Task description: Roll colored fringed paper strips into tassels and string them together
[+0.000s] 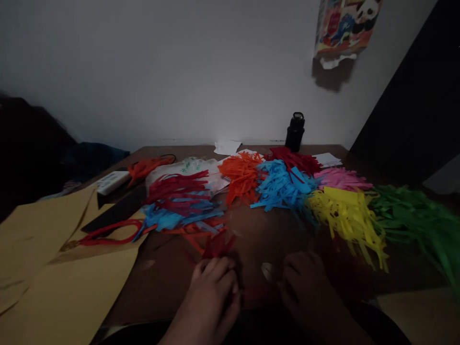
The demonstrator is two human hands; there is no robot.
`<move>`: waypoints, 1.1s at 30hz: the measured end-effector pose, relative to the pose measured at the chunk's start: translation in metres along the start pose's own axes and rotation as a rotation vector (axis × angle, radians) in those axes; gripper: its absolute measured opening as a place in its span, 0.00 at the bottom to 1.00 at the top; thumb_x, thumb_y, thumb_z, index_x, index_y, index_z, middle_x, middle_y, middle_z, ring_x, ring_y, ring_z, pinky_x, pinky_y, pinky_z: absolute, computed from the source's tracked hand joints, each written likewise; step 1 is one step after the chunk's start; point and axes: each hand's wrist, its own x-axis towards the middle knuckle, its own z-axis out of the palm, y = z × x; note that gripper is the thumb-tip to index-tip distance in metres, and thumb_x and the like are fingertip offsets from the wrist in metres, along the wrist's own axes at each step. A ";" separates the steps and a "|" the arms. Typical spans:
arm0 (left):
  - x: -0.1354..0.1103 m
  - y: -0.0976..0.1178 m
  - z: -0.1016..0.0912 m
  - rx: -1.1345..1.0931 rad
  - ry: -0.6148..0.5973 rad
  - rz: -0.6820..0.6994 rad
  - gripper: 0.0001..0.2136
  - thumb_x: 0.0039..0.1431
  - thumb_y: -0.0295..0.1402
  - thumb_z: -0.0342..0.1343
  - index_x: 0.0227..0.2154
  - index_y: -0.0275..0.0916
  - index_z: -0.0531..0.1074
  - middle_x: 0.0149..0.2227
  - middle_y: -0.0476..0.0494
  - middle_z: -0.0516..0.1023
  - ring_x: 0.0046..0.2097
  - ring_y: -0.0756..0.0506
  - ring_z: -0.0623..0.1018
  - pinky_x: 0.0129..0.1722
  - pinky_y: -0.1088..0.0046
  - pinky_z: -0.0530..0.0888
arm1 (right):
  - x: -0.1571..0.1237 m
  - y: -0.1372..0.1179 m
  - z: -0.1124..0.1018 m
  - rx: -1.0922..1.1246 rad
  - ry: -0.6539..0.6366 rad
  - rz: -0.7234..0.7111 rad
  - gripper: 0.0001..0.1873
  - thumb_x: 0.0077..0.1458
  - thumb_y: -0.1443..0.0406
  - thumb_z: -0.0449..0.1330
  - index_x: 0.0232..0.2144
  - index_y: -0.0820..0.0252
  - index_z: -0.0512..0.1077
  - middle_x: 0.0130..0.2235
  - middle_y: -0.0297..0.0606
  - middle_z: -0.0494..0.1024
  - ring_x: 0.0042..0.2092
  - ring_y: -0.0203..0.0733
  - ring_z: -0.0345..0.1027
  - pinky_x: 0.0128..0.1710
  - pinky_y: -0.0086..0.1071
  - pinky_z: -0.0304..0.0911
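My left hand [216,282] is closed at the table's near edge, fingers curled round the base of a red fringed paper piece [217,244]. The fringe sticks out beyond the knuckles. My right hand [302,278] lies to the right in deep shadow, fingers curled inward. Whatever it may hold is hidden. Between the hands is a dim red patch, too dark to make out. Ahead of the left hand lie orange paper strips [194,235], then blue fringed paper [168,215] and dark red fringed paper [179,189].
Red-handled scissors [111,233] lie on yellow-brown paper sheets [89,287] at left, beside a dark flat strip [115,208]. Orange [242,175], blue [282,184], yellow [347,215], pink [341,178] and green [413,215] fringe bunches spread rightward. A black bottle [294,134] stands behind.
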 end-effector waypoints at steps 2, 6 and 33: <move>0.002 -0.001 0.003 -0.025 0.034 0.051 0.09 0.55 0.22 0.48 0.33 0.41 0.69 0.38 0.45 0.74 0.40 0.42 0.72 0.45 0.61 0.64 | 0.000 -0.001 0.001 -0.003 0.008 -0.044 0.09 0.59 0.74 0.53 0.30 0.59 0.69 0.32 0.36 0.71 0.36 0.42 0.61 0.41 0.38 0.51; 0.004 -0.002 0.005 -0.106 0.076 0.267 0.10 0.57 0.23 0.48 0.34 0.42 0.71 0.36 0.47 0.76 0.41 0.44 0.72 0.52 0.59 0.60 | -0.002 -0.001 0.000 0.068 -0.118 -0.283 0.08 0.64 0.71 0.52 0.38 0.62 0.71 0.34 0.36 0.73 0.36 0.41 0.61 0.39 0.36 0.52; 0.004 0.014 0.008 -0.062 -0.013 0.134 0.08 0.58 0.21 0.49 0.32 0.40 0.71 0.35 0.47 0.75 0.39 0.43 0.71 0.46 0.60 0.59 | -0.007 -0.013 0.010 -0.002 -0.012 -0.355 0.18 0.69 0.67 0.43 0.37 0.60 0.73 0.30 0.37 0.75 0.34 0.42 0.64 0.50 0.41 0.51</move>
